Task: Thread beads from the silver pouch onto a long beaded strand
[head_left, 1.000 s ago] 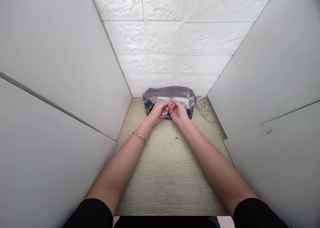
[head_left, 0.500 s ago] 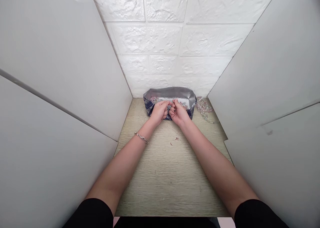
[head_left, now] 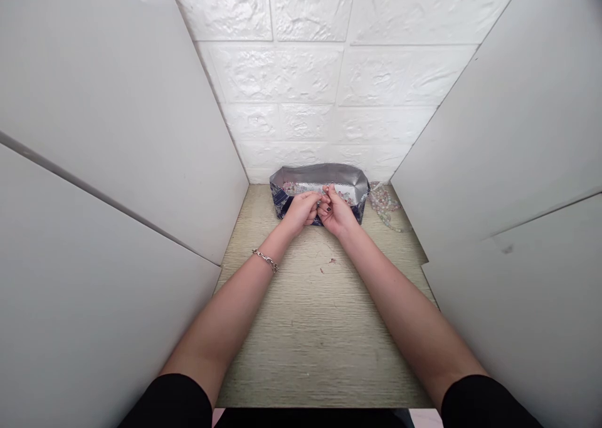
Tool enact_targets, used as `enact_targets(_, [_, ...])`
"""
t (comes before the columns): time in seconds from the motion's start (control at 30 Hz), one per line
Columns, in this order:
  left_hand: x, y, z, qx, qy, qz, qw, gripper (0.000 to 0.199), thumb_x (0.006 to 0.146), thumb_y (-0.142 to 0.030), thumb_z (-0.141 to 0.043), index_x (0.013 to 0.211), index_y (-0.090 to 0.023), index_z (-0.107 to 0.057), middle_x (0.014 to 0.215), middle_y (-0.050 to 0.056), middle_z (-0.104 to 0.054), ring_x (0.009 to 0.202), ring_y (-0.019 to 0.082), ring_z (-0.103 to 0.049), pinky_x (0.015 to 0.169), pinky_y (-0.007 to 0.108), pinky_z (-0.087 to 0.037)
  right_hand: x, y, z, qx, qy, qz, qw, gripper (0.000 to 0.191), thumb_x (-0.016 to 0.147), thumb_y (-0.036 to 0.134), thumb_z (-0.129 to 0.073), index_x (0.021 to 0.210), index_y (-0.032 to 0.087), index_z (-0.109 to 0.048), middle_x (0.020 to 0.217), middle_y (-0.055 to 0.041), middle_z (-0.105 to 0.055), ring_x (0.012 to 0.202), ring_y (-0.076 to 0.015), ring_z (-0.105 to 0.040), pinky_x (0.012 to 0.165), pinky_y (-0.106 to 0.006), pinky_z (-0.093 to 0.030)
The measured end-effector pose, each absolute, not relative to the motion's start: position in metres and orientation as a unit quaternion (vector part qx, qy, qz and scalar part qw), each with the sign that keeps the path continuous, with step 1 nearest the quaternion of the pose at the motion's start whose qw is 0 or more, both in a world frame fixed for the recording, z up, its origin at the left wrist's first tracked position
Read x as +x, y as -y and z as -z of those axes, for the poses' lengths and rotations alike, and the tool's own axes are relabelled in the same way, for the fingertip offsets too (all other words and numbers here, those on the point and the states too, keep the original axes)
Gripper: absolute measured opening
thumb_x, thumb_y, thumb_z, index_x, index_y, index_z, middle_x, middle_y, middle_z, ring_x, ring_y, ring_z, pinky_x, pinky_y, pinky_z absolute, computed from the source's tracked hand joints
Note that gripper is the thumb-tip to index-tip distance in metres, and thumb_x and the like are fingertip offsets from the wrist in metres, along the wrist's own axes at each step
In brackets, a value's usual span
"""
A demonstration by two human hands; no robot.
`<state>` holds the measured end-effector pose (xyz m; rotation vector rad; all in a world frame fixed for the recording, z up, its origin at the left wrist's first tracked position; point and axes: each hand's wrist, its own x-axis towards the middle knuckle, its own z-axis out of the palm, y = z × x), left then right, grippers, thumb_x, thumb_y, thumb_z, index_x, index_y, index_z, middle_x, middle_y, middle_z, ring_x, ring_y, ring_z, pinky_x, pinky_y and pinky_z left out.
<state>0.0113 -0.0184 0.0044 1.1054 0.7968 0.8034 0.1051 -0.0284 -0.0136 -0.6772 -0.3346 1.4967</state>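
Bottom edge of the frame: black sleeves (head_left: 174,400) at both corners, bare forearms angling up toward centre. Around the left wrist, a silver chain bracelet (head_left: 266,260). Beneath the arms, a pale wood-grain bench (head_left: 320,346), with a few small brown scraps (head_left: 329,262) just right of centre, near the hands but not touching them.

Centre of the frame, toward the far end of the bench: left hand (head_left: 301,210) and right hand (head_left: 336,212) close together, fingertips meeting over the pouch. Dark polish on the right-hand fingers (head_left: 328,208). Grip on both sides: fingers curled inward, thumbs and forefingers pinched toward each other; clenched on something small or on nothing, cannot tell from this view.

Partly behind and below the hands, a navy patterned pouch with a silver lining (head_left: 348,177), lying on the bench at the foot of the back wall, mouth open, pale speckled contents inside, too small to tell. Just right of it, a loose strand of pale beads (head_left: 383,201). Left and right of the frame, grey-white panels (head_left: 103,165); at the top, a white embossed brick-pattern wall (head_left: 305,83).
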Motion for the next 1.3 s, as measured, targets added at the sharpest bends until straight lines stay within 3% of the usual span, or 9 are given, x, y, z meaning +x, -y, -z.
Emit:
enact_targets(0.67, [0.0141,0.0195,-0.0064,0.492,-0.379,-0.359,0.697,0.012,0.07,-0.025,-0.048,0.066,-0.014,-0.053,0.04,-0.007,-0.034,0.028,0.0,-0.019,0.031,0.016,-0.008,0.1047,0.0277,0.0148,-0.313,0.16,-0.655,0.669,0.018,0.073,0.035,-0.053,0.073,0.017,-0.05,0.044,0.0091,-0.039,0.032,0.0,-0.028,0.031,-0.013,-0.02])
enact_targets(1.3, [0.0137,0.0214,-0.0084,0.48,-0.377,-0.367,0.702,0.012,0.072,-0.025,-0.049,0.067,-0.014,-0.052,0.041,-0.007,-0.036,0.029,-0.001,-0.02,0.032,0.016,-0.009,0.1045,0.0269,0.0172,-0.306,0.169,-0.652,0.673,0.016,0.071,0.031,-0.056,0.072,0.016,-0.051,0.046,0.0089,-0.04,0.033,0.0001,-0.029,0.032,-0.013,-0.022])
